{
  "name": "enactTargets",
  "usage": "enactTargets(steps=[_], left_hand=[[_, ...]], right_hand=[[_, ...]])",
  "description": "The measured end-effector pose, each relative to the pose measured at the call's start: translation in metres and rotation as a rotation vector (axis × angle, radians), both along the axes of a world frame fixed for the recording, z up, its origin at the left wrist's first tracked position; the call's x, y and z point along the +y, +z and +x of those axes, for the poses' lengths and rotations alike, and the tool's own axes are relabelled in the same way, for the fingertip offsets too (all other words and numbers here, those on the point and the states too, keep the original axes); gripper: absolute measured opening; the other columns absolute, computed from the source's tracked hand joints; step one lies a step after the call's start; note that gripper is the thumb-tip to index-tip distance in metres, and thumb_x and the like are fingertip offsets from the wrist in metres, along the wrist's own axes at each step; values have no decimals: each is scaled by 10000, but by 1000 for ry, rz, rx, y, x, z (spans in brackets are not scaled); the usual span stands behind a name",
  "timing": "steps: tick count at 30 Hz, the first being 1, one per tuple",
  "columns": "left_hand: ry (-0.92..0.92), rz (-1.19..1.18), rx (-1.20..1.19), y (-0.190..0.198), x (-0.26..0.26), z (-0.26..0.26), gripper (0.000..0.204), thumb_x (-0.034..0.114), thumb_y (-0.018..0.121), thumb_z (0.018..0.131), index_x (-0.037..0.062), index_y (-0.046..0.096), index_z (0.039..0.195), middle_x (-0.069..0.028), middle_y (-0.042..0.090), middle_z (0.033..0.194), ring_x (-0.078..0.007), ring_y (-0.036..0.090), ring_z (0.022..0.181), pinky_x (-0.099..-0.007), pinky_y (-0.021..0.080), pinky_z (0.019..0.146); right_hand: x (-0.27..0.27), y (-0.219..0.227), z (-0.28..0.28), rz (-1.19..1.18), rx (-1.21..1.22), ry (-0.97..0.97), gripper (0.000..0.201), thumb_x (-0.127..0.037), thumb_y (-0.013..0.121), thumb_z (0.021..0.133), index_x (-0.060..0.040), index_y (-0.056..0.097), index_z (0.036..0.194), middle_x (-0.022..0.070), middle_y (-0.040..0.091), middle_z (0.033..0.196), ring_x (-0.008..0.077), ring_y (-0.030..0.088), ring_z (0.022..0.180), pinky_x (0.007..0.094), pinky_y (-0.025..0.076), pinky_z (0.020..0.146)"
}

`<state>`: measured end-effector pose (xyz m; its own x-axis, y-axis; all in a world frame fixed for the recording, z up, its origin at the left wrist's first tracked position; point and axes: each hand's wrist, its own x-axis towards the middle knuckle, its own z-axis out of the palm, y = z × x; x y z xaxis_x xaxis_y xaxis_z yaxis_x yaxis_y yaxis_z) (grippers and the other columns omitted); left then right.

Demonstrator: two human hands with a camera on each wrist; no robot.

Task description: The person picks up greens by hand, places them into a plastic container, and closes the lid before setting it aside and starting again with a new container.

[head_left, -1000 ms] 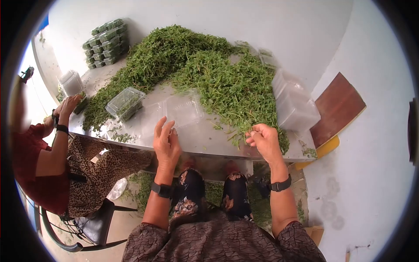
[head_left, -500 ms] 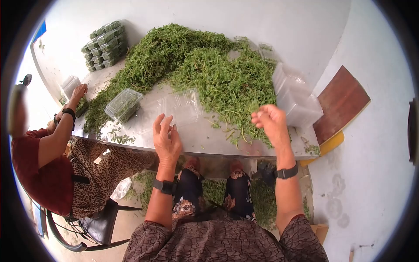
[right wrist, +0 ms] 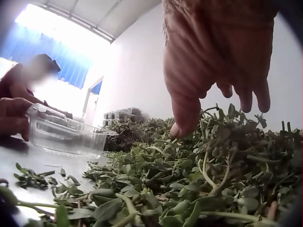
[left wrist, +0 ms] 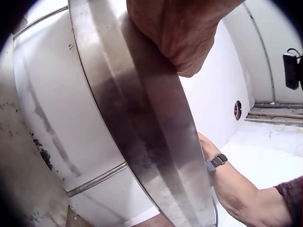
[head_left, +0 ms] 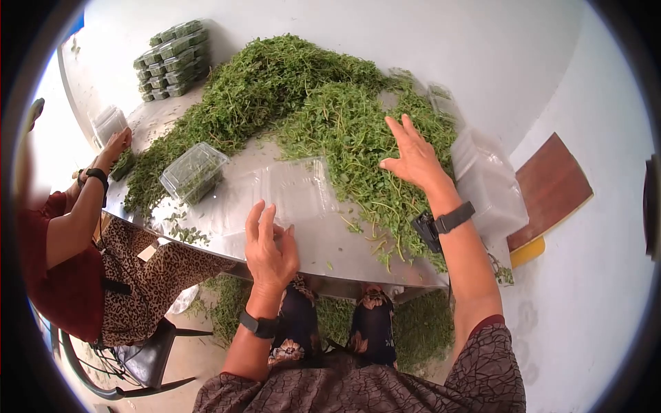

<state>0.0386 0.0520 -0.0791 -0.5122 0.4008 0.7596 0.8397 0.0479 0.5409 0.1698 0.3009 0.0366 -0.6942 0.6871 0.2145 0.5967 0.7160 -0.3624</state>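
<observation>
In the head view my right hand (head_left: 415,155) reaches over the heap of leafy green stems (head_left: 372,131), fingers spread and thumb out to the side. The right wrist view has that hand (right wrist: 218,56) from below, its fingertips right at the top of the greens (right wrist: 189,175). My left hand (head_left: 270,249) hovers at the table's front edge, fingers loosely bent with nothing between them. Just beyond it lies a clear plastic clamshell box (head_left: 292,189), lid folded back. In the left wrist view the left hand (left wrist: 182,33) shows only partly, above the metal edge.
A lidded box with greens (head_left: 195,173) stands left of the clamshell. Filled boxes (head_left: 172,58) are stacked at the back left, and nested clear boxes (head_left: 487,182) stand at the right. Another person (head_left: 76,227) works at the metal table's (head_left: 310,258) left end.
My right hand has lifted from the front of the heap, moved farther over it, and spread its pinched fingers. The left hand stays near the table edge, little changed.
</observation>
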Motion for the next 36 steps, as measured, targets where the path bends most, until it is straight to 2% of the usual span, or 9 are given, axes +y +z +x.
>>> enactTargets(steps=[4,8,9,12,20,23,30,33,36], left_hand=[[5,-11,7,-2,0,-1,515,-64,627,732,-24,481,1223,-234,457,1268,-200,603,659,-301,538,611],[1,-12,-6,-1,0,0,521,-63,630,727,-14,484,1225,-230,470,1261,-197,601,656,-303,532,600],[4,-8,-2,-1,0,0,521,-59,633,728,-11,485,1225,-230,475,1257,-197,601,654,-304,529,596],[-11,12,-13,-2,0,0,490,-67,613,764,-4,501,1237,-205,474,1274,-163,604,672,-280,518,606],[-7,-4,8,-1,0,0,460,-31,630,763,-18,493,1203,-237,487,1245,-206,606,637,-324,521,616],[9,-4,-12,-1,2,0,453,-27,622,768,-23,491,1202,-242,490,1236,-210,621,649,-328,520,619],[8,8,1,-5,5,-4,423,-25,621,765,-17,504,1171,-246,495,1227,-220,620,631,-337,522,625],[16,18,32,-6,5,-5,411,-22,623,763,-10,511,1158,-250,501,1217,-225,619,628,-342,523,629],[2,12,19,-7,6,-7,401,-17,621,766,-4,516,1153,-253,504,1210,-226,618,631,-343,523,633]], right_hand=[[15,-2,-24,88,-201,-30,876,-218,764,747,-248,267,1467,169,122,1541,377,257,1375,549,274,1101],[34,-15,-28,74,-314,-12,800,-295,762,745,-201,343,1420,197,399,1406,369,463,1230,443,415,1012],[32,-14,-25,115,-248,-3,642,-249,746,752,-170,469,1326,186,602,1148,355,591,1035,456,483,881],[28,-19,-19,236,-131,-27,426,-173,706,762,-124,601,1172,166,668,909,332,640,832,459,502,755],[4,6,25,72,604,-95,270,-105,673,763,-67,677,1030,119,653,704,174,580,590,312,472,617],[3,-3,40,-106,836,-108,277,-110,672,771,-51,674,1042,129,675,752,179,585,602,304,469,628],[-48,-21,71,-69,281,-164,410,-94,623,752,-63,631,1160,182,678,1003,331,649,875,401,491,804],[-52,-24,81,-141,246,-52,660,-136,633,736,-87,436,1364,197,436,1394,318,498,1216,381,403,1004],[-69,-17,82,-18,165,-61,719,-164,651,729,-112,394,1398,212,327,1463,330,408,1299,394,354,1059]])
